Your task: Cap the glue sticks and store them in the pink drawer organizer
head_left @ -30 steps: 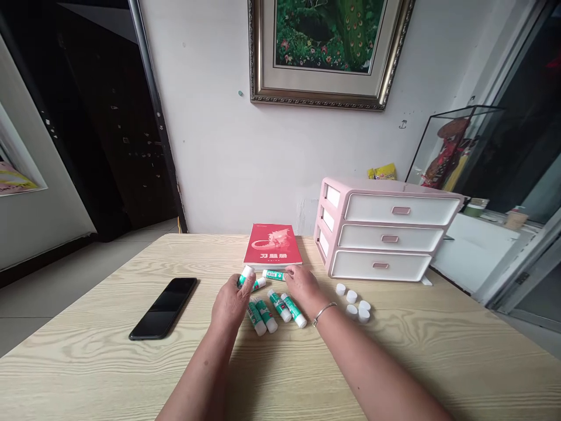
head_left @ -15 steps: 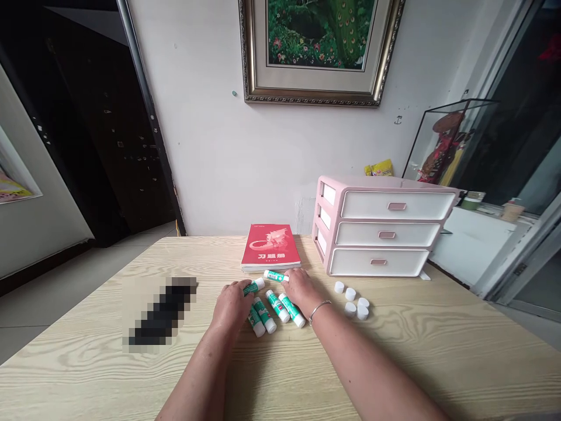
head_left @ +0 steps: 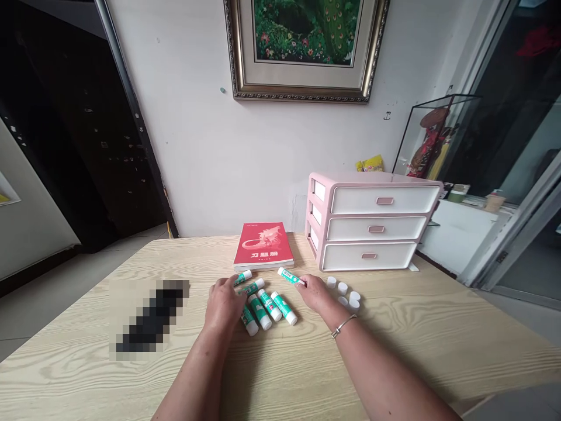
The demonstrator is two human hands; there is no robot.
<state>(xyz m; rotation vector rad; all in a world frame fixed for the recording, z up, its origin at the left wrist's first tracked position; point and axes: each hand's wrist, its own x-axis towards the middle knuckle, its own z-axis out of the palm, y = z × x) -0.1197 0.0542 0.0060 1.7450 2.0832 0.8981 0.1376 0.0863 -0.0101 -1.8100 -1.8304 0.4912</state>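
My right hand [head_left: 316, 293] is closed on the end of a green and white glue stick [head_left: 290, 276], which points up and left, away from the other sticks. Curled over the left side of the group is my left hand [head_left: 223, 304]. From its fingertips juts one glue stick [head_left: 243, 278], and a second glue stick [head_left: 254, 287] lies against its thumb side; the hand partly hides both. Several more glue sticks lie slanted side by side in front, among them a glue stick [head_left: 284, 308] at the right end. Several loose white caps [head_left: 342, 288] lie right of my right hand.
A red book [head_left: 264, 244] lies behind the sticks. At the back right stands a pink and white drawer unit [head_left: 376, 229]. A blurred-out dark object [head_left: 151, 318] is on the left of the wooden table [head_left: 263, 380]. A framed picture [head_left: 302, 93] hangs on the wall.
My right hand has moved right, drawing its glue stick away from the group. My left hand has shifted slightly left, and another stick now shows by its fingertips. The view has turned a little right.
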